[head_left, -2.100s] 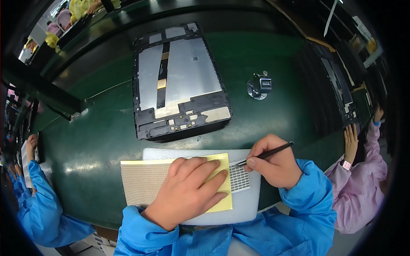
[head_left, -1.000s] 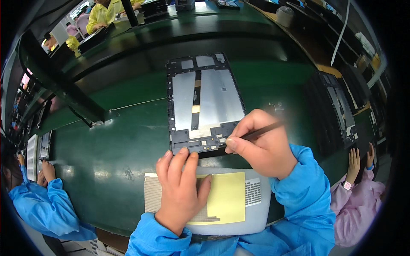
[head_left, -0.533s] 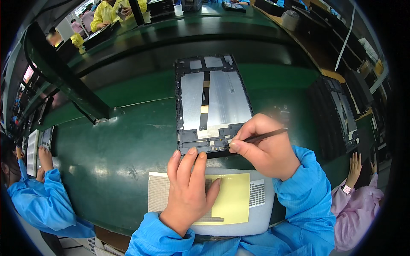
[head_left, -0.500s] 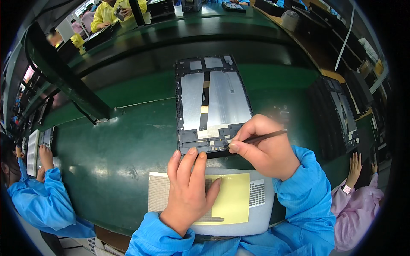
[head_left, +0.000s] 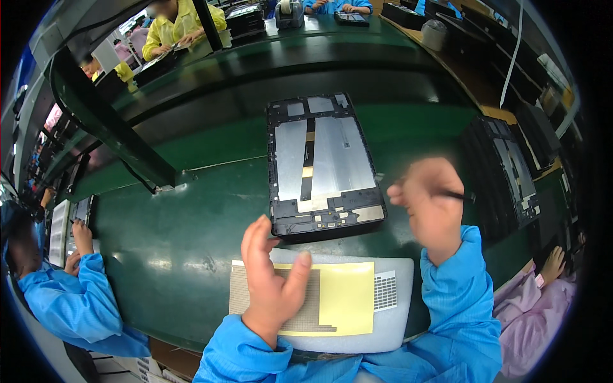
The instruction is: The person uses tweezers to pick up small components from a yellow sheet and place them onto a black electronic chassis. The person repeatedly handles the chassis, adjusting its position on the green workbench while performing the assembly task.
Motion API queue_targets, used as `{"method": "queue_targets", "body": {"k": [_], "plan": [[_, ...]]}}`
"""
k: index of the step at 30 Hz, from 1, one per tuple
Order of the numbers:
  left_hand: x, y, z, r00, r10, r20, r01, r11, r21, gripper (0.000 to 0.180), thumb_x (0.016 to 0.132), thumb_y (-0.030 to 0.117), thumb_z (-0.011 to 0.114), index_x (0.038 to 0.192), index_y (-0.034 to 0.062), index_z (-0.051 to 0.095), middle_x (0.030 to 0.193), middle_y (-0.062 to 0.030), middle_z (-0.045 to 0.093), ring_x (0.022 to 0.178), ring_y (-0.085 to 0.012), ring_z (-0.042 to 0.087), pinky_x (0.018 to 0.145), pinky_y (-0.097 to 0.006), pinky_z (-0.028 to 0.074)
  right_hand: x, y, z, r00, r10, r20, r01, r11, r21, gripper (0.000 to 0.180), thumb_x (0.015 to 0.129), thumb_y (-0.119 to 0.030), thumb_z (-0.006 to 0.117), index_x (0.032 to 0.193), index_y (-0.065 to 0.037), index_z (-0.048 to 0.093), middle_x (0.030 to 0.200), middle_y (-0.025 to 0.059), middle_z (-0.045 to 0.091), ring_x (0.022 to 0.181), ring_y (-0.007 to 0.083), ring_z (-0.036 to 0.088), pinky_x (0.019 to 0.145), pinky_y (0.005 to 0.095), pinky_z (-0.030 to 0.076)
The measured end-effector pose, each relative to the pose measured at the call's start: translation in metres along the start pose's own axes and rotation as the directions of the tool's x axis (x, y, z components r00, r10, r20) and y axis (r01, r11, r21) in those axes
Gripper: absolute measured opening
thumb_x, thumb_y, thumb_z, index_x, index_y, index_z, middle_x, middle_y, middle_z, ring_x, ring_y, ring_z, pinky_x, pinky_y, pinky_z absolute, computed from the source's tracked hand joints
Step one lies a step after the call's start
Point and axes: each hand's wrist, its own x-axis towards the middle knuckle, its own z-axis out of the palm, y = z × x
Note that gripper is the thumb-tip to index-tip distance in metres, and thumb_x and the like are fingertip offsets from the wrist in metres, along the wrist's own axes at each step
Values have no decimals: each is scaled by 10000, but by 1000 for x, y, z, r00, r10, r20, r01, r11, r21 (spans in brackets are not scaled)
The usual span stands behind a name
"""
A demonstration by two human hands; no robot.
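Open green tabletop (head_left: pixel 179 255) to your left, up to the black post (head_left: pixel 110 121) far left. Tablet-frame stack (head_left: pixel 348 159) blocks your middle; your right hand (head_left: pixel 435 203) occupies the gap before the far-right frame stack (head_left: pixel 513 159).

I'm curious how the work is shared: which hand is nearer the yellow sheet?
Left. The left hand is over the left part of the yellow sheet; the right hand is off it, beyond its far right corner.

Left hand (head_left: pixel 271 286), thumb apart, points forward; right hand (head_left: pixel 433 203), blurred, is curled.
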Motion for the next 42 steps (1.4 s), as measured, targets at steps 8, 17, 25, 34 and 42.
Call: {"method": "queue_targets", "body": {"k": [8,17,25,34,42], "plan": [[23,-7,5,924,-380,38,360,832,-421,448,971,158,520,1331,-96,436,1237,-127,578,1095,-174,549,980,-290,401,-5,27,4,996,-26,81,62,875,-480,241,898,-137,632,1077,-3,541,1026,158,624,957,242,622,838,325,489],[11,-3,-1,978,-190,-91,93,777,-623,443,885,-60,473,1326,-86,443,1310,-182,532,1195,-240,527,1061,-365,376,-14,28,4,974,-93,207,123,983,-135,270,842,-32,665,1051,-22,494,1246,230,536,1176,261,541,955,339,436],[14,24,-11,955,-288,-66,75,454,-888,496,867,47,539,1340,-13,402,1268,-141,553,1203,-260,520,1065,-408,388,-31,2,21,952,-261,162,211,939,272,327,822,92,607,1069,-33,432,1370,249,430,1278,281,451,1057,393,358],[-18,41,-16,834,-540,111,375,408,-832,498,957,343,519,1317,9,431,1280,-152,530,1147,-305,553,981,-469,457,-52,-26,34,817,-524,240,477,849,229,205,832,47,601,988,-44,505,1244,249,546,1235,398,499,1088,566,277],[-49,52,-74,837,-543,-58,187,385,-904,426,988,274,416,1314,3,460,1260,-181,571,1112,-344,588,969,-495,472,-56,-28,28,848,-349,398,331,936,116,201,850,-20,663,1029,-26,572,1063,207,616,1057,355,600,912,398,471]]}}
